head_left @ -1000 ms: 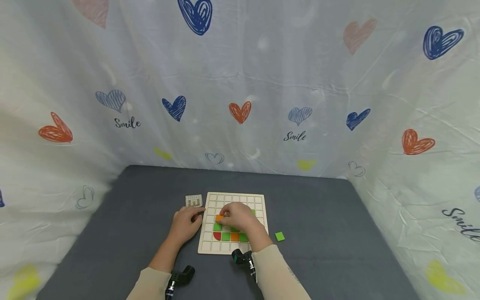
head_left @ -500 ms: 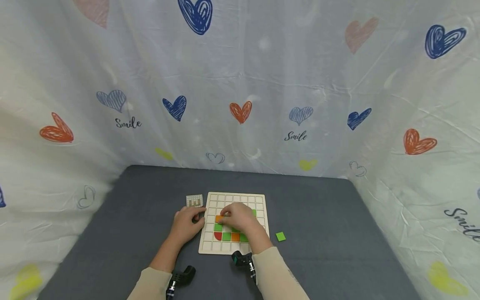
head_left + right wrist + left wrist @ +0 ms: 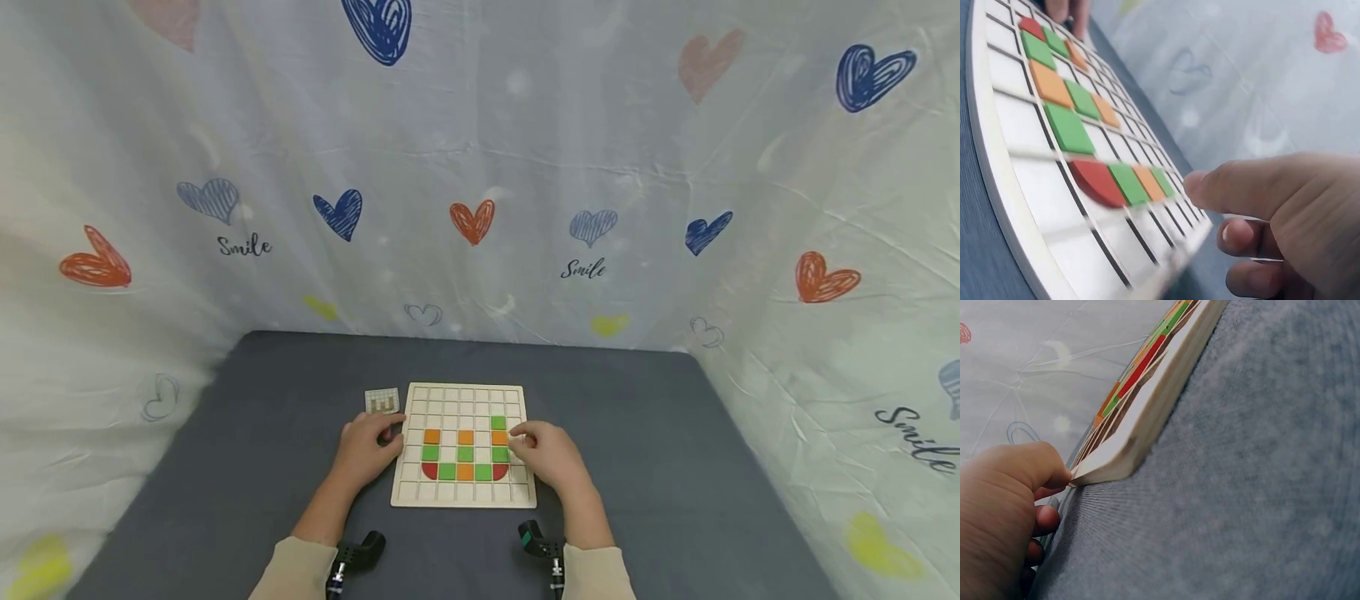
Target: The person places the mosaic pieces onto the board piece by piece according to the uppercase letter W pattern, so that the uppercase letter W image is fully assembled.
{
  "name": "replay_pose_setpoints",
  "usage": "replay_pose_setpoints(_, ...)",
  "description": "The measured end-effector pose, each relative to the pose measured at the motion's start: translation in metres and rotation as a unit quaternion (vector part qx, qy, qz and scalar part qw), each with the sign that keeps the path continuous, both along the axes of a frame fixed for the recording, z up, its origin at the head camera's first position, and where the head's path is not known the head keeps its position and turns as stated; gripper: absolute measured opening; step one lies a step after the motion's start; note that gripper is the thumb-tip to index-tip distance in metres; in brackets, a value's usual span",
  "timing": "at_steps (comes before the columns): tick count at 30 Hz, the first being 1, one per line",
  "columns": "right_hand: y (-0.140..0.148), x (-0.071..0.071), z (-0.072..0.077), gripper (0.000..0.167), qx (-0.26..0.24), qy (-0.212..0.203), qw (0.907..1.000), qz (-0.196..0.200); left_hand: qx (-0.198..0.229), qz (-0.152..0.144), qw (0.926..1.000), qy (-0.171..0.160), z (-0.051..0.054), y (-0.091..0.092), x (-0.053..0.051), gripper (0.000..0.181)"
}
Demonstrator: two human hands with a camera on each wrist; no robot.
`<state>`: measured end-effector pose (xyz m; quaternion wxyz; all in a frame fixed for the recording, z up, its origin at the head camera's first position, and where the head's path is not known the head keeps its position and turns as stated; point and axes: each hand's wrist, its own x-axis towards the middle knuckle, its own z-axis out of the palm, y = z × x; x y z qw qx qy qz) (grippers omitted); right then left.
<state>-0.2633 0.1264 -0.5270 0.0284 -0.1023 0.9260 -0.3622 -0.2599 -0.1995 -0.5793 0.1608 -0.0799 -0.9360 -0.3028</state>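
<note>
A pale square grid board [image 3: 465, 492] lies on the dark table. Green, orange and red tiles sit in its cells, among them an orange tile [image 3: 432, 437] at the left and a red rounded-corner tile [image 3: 500, 472] at the lower right. My left hand [image 3: 363, 454] touches the board's left edge with thumb and forefinger; in the left wrist view the thumb meets the edge. My right hand [image 3: 553, 457] hovers over the board's right side near the right tile column, thumb and forefinger apart. No tile shows in its fingers in the right wrist view.
A small patterned card [image 3: 382, 401] lies left of the board's far corner, just beyond the left hand. The dark cloth-covered table [image 3: 637, 433] extends around the board. A white curtain [image 3: 525, 167] with printed hearts stands behind and at the sides.
My right hand has let go of the orange tile in the left column and moved right across the board. The loose green tile on the table is now out of sight. The left hand stays.
</note>
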Motion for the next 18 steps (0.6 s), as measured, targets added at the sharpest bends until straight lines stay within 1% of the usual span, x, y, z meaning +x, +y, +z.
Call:
replay_pose_setpoints(5,0.031,0.013,0.003,0.024,0.023,-0.004,0.9983,-0.053,0.001,0.000,1.0000,-0.005,0.001,-0.001,0.001,0.031)
replay_pose_setpoints(9,0.048,0.021,0.003,0.033,0.062,-0.029,0.9939,-0.086,-0.001,0.004,0.9999,-0.015,0.002,-0.001,0.001,0.032)
replay_pose_setpoints(13,0.057,0.025,0.000,0.039,0.090,-0.060,0.9889,-0.103,-0.002,0.007,0.9998,-0.019,0.002,-0.001,0.001,0.032)
replay_pose_setpoints(15,0.059,0.026,-0.002,0.037,0.093,-0.065,0.9878,-0.107,-0.001,0.006,0.9998,-0.017,0.002,-0.001,0.000,0.032)
replay_pose_setpoints(18,0.060,0.028,-0.007,0.032,0.095,-0.056,0.9878,-0.110,-0.001,0.003,0.9999,-0.014,0.001,-0.001,0.000,0.032)
